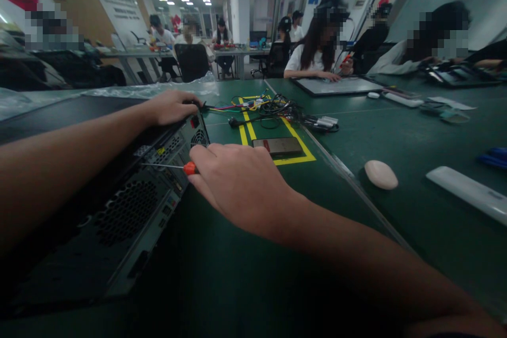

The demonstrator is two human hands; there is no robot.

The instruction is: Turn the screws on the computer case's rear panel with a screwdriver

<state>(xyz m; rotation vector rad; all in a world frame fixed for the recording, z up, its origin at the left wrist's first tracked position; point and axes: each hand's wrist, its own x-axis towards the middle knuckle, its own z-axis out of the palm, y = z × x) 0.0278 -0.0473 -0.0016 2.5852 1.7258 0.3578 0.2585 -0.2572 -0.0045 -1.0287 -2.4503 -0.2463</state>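
The right hand (245,185) closes its grip around the orange handle of a slim screwdriver with a metal shaft (189,168); the shaft runs leftward from that grip to the back of a black-and-grey, box-shaped metal computer case (129,208). Whether the tip touches is unclear. Beyond the right grip, the left hand (172,107) lies over the case's upper edge; how firmly it holds, I cannot tell. The case looks heavy, stiff and smooth, best held by solid edges; the screwdriver seems light, rigid, best taken by its handle.
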